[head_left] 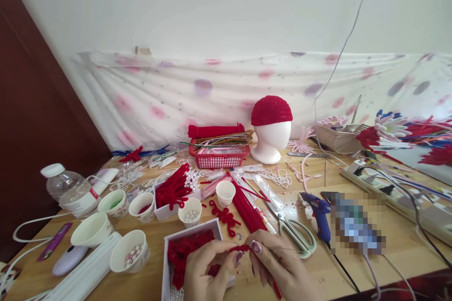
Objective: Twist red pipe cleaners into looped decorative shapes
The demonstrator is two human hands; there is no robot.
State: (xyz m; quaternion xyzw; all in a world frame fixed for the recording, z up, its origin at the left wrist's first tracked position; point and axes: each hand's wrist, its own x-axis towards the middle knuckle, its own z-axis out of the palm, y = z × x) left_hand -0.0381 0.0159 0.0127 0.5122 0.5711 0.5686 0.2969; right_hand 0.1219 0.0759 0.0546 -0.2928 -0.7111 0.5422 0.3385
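At the front edge of the table, a short, fuzzy red pipe cleaner [240,248] is stretched between my two hands. One end is pinched between the thumb and fingers of my left hand [211,270]. My right hand [278,265] grips the other end, its fingers closed, and a thin wire [282,249] runs out past it to the right. A red stem [276,290] shows below my right hand. Partly under my left hand stands a white box [165,263] of red fuzzy pieces. Just beyond my hands lies a curled red pipe-cleaner shape [225,217].
Scissors [300,237], a blue glue gun [319,214] and a power strip [381,197] lie right. Several paper cups [130,251] of beads and a bottle [70,190] stand left. Behind are a red basket [219,159] and a white foam head [273,141] with a red cap.
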